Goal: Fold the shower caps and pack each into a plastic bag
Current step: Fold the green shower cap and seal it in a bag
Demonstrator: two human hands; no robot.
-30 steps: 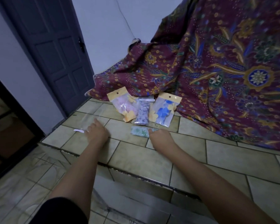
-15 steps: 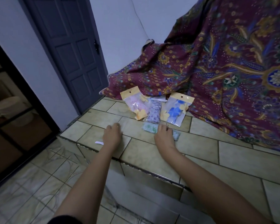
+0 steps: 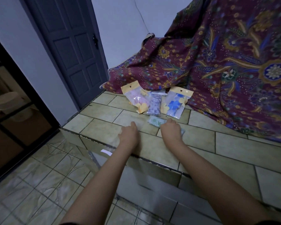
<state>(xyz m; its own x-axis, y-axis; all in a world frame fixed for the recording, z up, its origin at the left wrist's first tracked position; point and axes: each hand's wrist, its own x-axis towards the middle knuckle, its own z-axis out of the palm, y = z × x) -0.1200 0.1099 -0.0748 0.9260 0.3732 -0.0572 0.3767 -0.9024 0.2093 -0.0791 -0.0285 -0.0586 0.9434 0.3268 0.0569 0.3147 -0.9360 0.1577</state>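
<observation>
A folded shower cap (image 3: 155,121) with a green pattern lies on the tiled ledge (image 3: 230,143). My right hand (image 3: 171,131) is closed over its middle, and both ends stick out. My left hand (image 3: 128,135) presses fingers-down on a clear plastic bag (image 3: 106,152), whose white strip end hangs past the ledge's front edge. Behind my hands, three filled bags lean on the cloth: a pink one (image 3: 135,98), a purple one (image 3: 155,105) and a blue one (image 3: 176,103).
A maroon patterned cloth (image 3: 217,65) drapes over the back and right of the ledge. The ledge drops off in front to a tiled floor (image 3: 39,184). A dark door (image 3: 75,51) stands at the left beside a glass-fronted cabinet (image 3: 10,103).
My left hand has slid right and toward me, dragging the clear bag so that its white strip now hangs over the ledge's edge. My right hand has closed over the green cap.
</observation>
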